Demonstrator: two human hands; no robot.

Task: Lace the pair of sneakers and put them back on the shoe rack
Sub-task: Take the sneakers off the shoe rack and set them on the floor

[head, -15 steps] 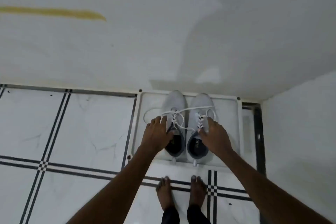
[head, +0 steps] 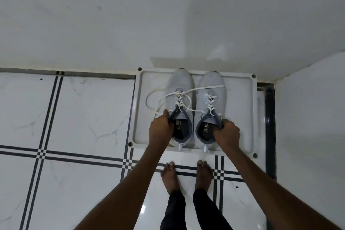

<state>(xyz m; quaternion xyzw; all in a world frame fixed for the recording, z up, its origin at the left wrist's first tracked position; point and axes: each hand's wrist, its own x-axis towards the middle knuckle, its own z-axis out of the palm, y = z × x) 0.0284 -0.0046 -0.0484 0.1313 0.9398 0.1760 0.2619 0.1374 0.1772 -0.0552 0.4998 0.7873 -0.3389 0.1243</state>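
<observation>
Two pale sneakers, the left sneaker (head: 179,99) and the right sneaker (head: 211,99), stand side by side on the white rack tray (head: 240,110), toes toward the wall. The left hand (head: 160,129) and right hand (head: 226,132) each clasp a collar; loose laces (head: 155,95) trail left

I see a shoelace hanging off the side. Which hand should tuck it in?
Probably the left hand. The loose lace loops out past the left sneaker, right beside it. The right hand holds the right sneaker, on the far side.
</observation>
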